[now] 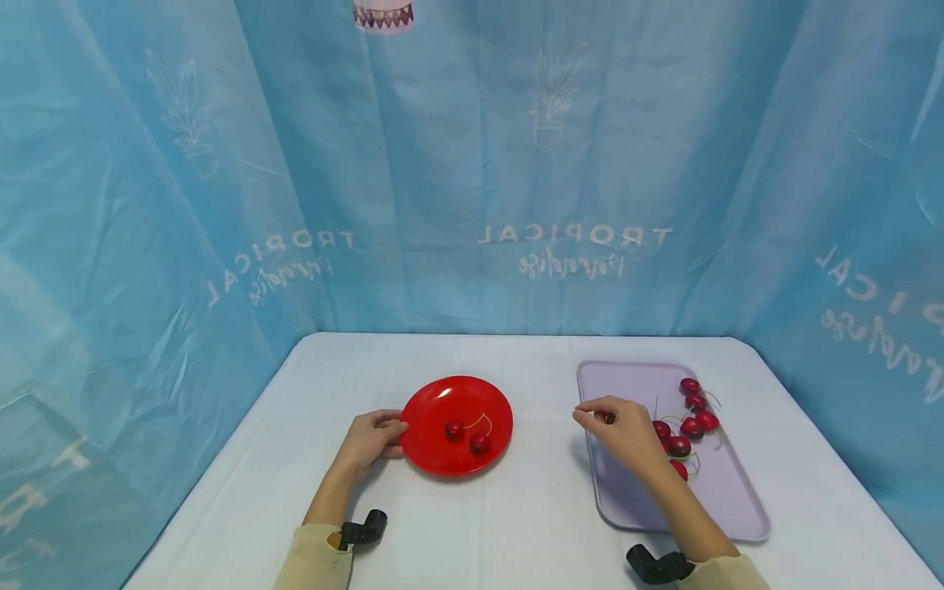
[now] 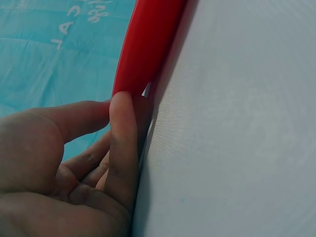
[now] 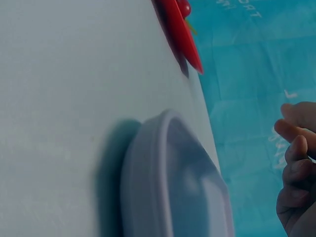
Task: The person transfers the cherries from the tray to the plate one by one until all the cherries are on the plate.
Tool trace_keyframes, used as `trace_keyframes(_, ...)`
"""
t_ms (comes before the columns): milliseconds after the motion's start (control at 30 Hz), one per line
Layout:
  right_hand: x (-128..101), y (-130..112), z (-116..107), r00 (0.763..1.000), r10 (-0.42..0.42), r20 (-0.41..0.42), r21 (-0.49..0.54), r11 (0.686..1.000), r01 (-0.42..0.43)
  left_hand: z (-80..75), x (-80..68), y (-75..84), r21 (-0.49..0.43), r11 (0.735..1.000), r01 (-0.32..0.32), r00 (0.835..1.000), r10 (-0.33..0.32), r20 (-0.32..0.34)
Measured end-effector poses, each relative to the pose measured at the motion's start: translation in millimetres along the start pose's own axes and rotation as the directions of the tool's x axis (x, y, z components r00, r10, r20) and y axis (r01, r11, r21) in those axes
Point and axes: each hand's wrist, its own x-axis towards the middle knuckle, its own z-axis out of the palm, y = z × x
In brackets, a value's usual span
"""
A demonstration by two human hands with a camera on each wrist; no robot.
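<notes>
Left hand (image 1: 372, 438) grips the red plate (image 1: 442, 459) rim, centre frame. Right hand (image 1: 619, 426) pinches a cherry (image 1: 606, 418) over the lilac tray (image 1: 634, 500); best to keep the plate steadied and the pinch gentle.

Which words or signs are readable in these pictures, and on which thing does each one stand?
"TROPICAL": printed, mirrored, on the blue curtain behind the table, and repeated at the left.
A cursive line under each "TROPICAL": too blurred to read surely.
"ICAL": partial letters on the curtain at the right.
Letters on the curtain in both wrist views: cut off, unreadable.
Red plate, tray, cherries: no text.
</notes>
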Motion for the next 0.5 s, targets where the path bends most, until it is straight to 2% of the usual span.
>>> trace_keyframes(133, -5, 2, -2, 1.000, 0.001, 0.003, -0.026, 1.000, -0.001, -3.5, -4.5, -4.8, -0.004, 1.000, 0.000, 1.000, 0.000, -0.012)
trace_keyframes(300, -9, 7, -9, 1.000, -0.009, -0.015, -0.048, 0.999, 0.009, -6.8, -3.3, -4.7, -0.007, 1.000, -0.003, 1.000, 0.003, -0.014)
trace_keyframes(500, -13, 18, -22, 0.998, -0.019, -0.056, -0.106, 0.994, 0.013, -4.0, 0.0, -3.4, -0.014, 1.000, -0.023, 1.000, 0.023, 0.019)
